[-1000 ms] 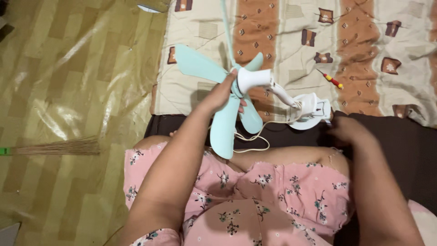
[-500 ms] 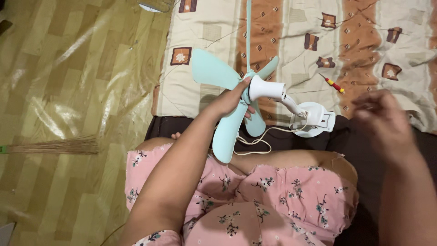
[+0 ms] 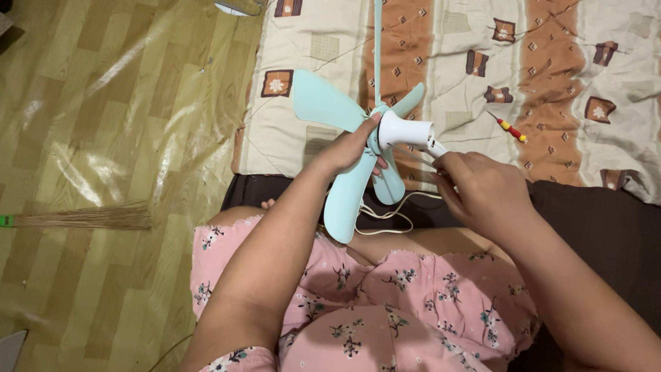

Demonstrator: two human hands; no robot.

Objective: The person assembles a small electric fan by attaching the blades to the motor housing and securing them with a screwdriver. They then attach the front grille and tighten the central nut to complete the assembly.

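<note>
A small fan with pale green blades and a white motor housing is held up over my lap. My left hand grips the blade hub from the left. My right hand is closed around a thin metal tool whose tip points at the underside of the housing. The fan's white base is hidden behind my right hand. Its white cord loops down onto my leg.
A small screwdriver with a red and yellow handle lies on the patterned beige and brown quilt. A dark mattress edge runs under it. A broom's bristles lie on the shiny yellow floor at left.
My right hand came in from the right with a thin tool and now sits at the fan's neck, covering the white base. My left hand keeps its grip on the hub.
</note>
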